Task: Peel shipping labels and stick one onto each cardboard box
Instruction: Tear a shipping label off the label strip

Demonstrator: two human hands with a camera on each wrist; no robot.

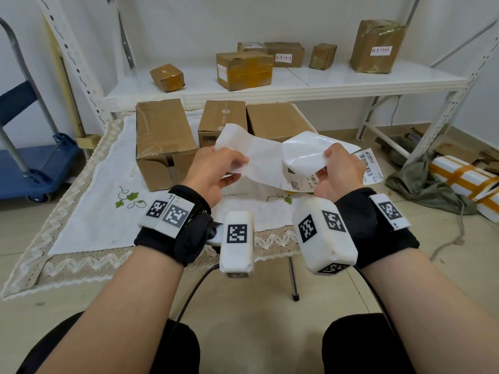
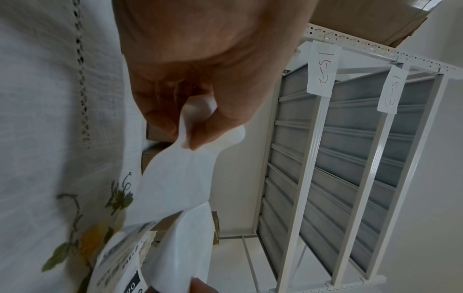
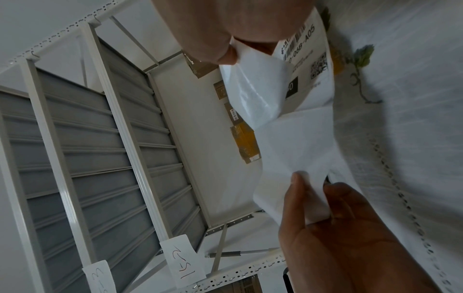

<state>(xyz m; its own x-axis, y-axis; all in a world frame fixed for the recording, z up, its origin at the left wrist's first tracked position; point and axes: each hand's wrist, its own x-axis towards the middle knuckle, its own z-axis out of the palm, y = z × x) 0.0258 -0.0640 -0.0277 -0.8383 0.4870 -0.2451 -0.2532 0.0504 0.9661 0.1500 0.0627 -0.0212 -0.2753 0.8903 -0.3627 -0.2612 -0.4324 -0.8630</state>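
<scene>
I hold a strip of shipping labels (image 1: 263,164) in the air over the table. My left hand (image 1: 235,163) pinches its matte white end (image 2: 175,178) between thumb and fingers. My right hand (image 1: 326,160) pinches a glossy white flap (image 3: 255,89) that curls up off the printed part (image 3: 310,65), which shows a barcode and a QR code. Three cardboard boxes stand on the tablecloth behind the strip: a large one (image 1: 162,136) at left, a narrow one (image 1: 221,120) in the middle and a low one (image 1: 275,120) at right.
The table is covered by a white lace-edged cloth (image 1: 89,211). A white shelf (image 1: 324,79) behind it carries several taped boxes with handwritten tags. A blue cart (image 1: 29,168) stands at left. A taped white package (image 1: 464,179) and a grey bag lie on the floor at right.
</scene>
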